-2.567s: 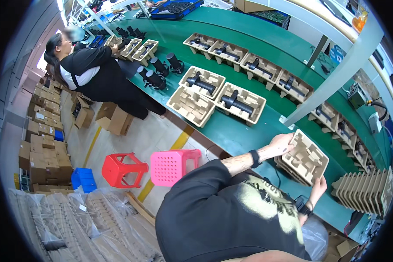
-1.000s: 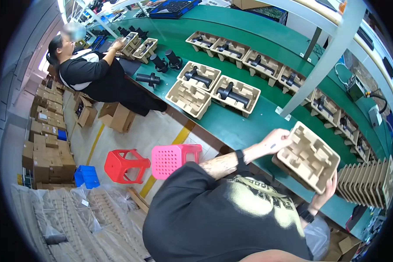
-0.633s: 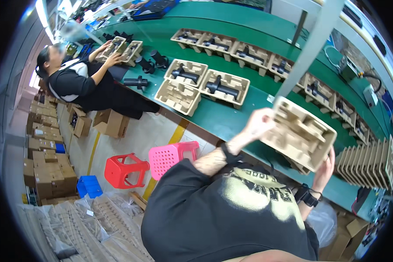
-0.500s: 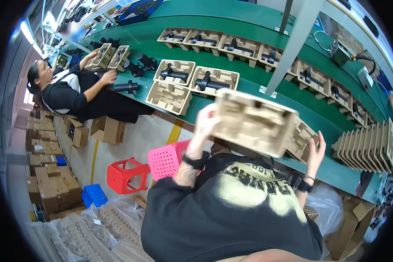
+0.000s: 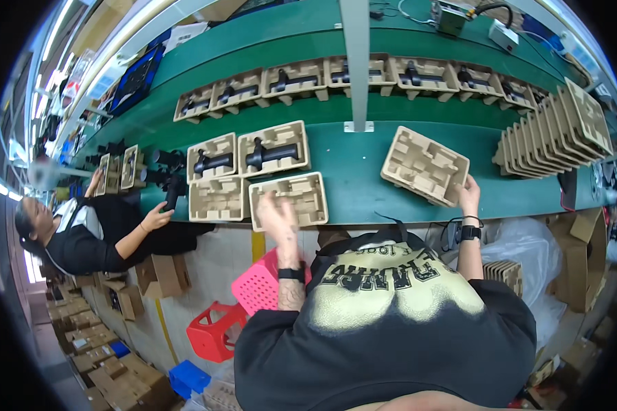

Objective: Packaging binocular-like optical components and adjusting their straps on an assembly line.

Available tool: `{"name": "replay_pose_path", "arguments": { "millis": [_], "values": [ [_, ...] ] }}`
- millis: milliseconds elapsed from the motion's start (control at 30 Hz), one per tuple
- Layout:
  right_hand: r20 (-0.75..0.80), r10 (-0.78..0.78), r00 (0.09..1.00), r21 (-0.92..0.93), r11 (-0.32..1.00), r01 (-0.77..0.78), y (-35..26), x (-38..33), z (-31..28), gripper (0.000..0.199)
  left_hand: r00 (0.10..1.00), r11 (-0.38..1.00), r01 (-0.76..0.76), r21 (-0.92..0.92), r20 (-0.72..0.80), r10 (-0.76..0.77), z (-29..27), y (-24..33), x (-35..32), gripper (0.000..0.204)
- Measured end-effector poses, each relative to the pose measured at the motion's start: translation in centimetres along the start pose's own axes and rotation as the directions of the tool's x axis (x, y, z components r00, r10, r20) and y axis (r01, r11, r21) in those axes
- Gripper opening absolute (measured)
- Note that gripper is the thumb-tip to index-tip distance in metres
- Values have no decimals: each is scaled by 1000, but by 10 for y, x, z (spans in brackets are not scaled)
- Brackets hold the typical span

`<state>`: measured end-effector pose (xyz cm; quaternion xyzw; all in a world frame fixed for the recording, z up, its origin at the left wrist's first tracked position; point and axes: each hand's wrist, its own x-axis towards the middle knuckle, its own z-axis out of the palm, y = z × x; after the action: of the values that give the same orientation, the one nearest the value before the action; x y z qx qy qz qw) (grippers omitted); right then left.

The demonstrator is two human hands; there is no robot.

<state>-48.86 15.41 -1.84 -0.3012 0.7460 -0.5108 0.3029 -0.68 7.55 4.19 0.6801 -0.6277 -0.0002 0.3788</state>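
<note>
Gripping one matte tray (image 5: 425,164) was your right hand (image 5: 469,196); your left hand (image 5: 277,218) overlapped a second boxy tray (image 5: 310,200), grip unclear.

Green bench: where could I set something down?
Bare: between the tray by the left hand and the angled tray at the right hand; more narrowly, from there to the tray stack. Crowded: left side, with filled trays and black parts.

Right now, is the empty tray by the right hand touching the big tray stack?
Apart: the head view shows a strip of green bench between the empty tray and the big tray stack.
</note>
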Motion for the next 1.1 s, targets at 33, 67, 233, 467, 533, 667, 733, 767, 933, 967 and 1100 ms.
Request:
{"name": "replay_pose_path", "arguments": {
  "millis": [33, 67, 233, 467, 533, 667, 733, 767, 933, 967, 1100],
  "values": [
    [39, 19, 999, 250, 968, -28, -16, -9, 7, 47, 996, 984, -45, -170, 69, 58, 7, 35, -1, 36],
    [47, -2, 999, 256, 967, -10, -41, -18, 12, 49, 962, 897, 143, -419, 271, -26, 15, 70, -1, 32],
    [177, -120, 977, 284, 956, 66, -114, -54, 23, 47, 663, 911, 252, -326, 744, 83, 65, 141, 33, 29],
    [-213, -662, 719, -129, 748, 651, -146, -118, 7, 37, 933, 815, -209, -540, 139, 331, -16, 159, 7, 14],
    [-106, -460, 881, -17, 887, 461, -120, -100, 31, 38, 912, 843, 42, -536, 365, 186, 26, 127, -23, 15],
    [-76, -410, 909, 14, 911, 412, -132, -78, 35, 36, 931, 752, 129, -646, 341, 133, 13, 144, -7, 19],
    [-151, -497, 854, -144, 866, 479, -123, -83, 29, 32, 948, 764, 60, -642, 277, 159, 4, 147, -5, 19],
    [-43, -428, 903, -129, 899, 419, -115, -74, 36, 36, 925, 770, 193, -609, 374, 63, 14, 146, -1, 15],
    [-43, -197, 979, 293, 935, 201, -105, -38, 39, 40, 810, 449, 532, -718, 586, -22, 19, 136, 2, 14],
    [-96, -181, 979, 339, 919, 203, -108, -29, 31, 39, 824, 487, 510, -709, 566, -38, 15, 138, -3, 16],
    [-98, -187, 978, 279, 938, 207, -112, 31, 37, 41, 672, 848, -95, -521, 595, 440, 53, 136, -32, 25]
  ]
}}
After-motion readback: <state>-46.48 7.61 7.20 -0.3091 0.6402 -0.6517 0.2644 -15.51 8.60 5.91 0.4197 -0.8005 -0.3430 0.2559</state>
